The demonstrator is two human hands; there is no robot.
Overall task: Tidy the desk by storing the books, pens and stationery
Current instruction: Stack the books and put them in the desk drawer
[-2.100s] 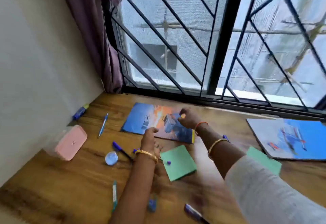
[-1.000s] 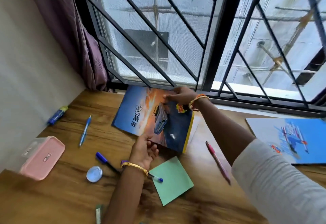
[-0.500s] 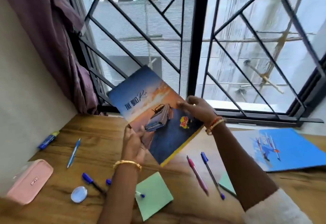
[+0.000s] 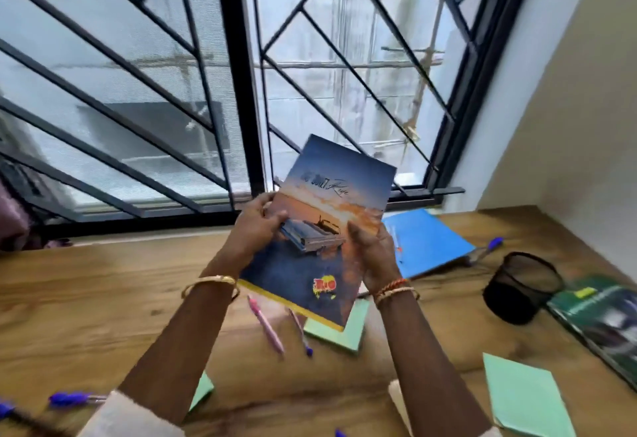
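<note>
1. Grip, left: the left hand (image 4: 256,230) holds the notebook (image 4: 320,230) at its left edge, fingers curled over the cover, thumb side behind; contact looks firm.
2. Grip, right: the right hand (image 4: 374,254) clasps the notebook's right edge, fingers wrapped round it. Both grips carry the one item.
3. Location: the notebook is raised clear of the surface (image 4: 103,298), tilted with its top toward the window grille (image 4: 238,92) and cover facing the camera.
4. Below it lie a pink pen (image 4: 267,326), a second pen (image 4: 300,330) and a green pad (image 4: 344,330), partly hidden under the notebook's lower corner.
5. To the right: a blue book (image 4: 427,243) flat on the surface, a black mesh pen holder (image 4: 522,286), and a dark green book (image 4: 599,319) beyond it.
6. Judgement: the step appears to be gathering books. Advise carrying the notebook level, both edges supported, and laying it squarely on the blue book, spines aligned.
7. Risk: swinging low may sweep the pens or knock the mesh holder; lift over them.
</note>
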